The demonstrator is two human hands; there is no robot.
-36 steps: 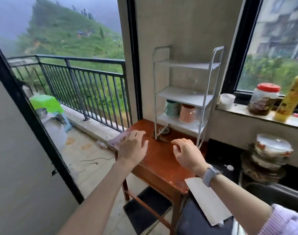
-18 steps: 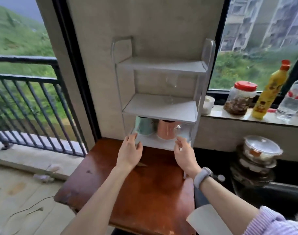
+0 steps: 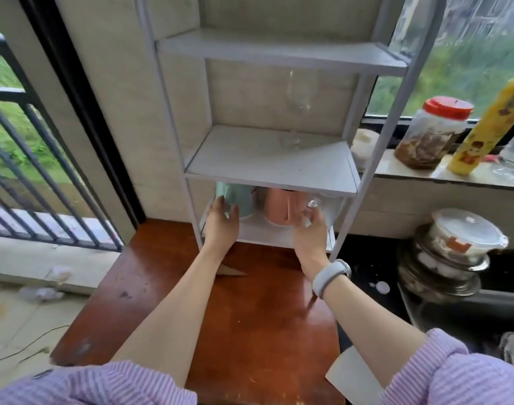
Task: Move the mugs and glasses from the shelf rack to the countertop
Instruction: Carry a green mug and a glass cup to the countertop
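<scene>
A white shelf rack (image 3: 271, 168) stands at the back of a brown wooden table top (image 3: 249, 323). An empty wine glass (image 3: 298, 109) stands on its middle shelf. On the bottom shelf a teal mug (image 3: 239, 200), a pink mug (image 3: 277, 207) and a clear glass (image 3: 313, 206) stand in a row, partly hidden by the shelf above. My left hand (image 3: 222, 228) reaches in and cups the teal mug, fingers on its left side and thumb on its front. Round the foot of the clear glass my right hand (image 3: 309, 233) has its thumb and fingers.
Right of the rack a window ledge holds a red-lidded jar (image 3: 431, 133), a yellow bottle (image 3: 489, 124) and a small white cup (image 3: 363, 143). Stacked lidded glass bowls (image 3: 454, 252) sit on a dark counter (image 3: 363, 258). A balcony railing (image 3: 31, 159) is on the left.
The view has come closer to the rack. Both hands moved from the table and shelf edge into the bottom shelf, the left onto the teal mug and the right onto the clear glass.
</scene>
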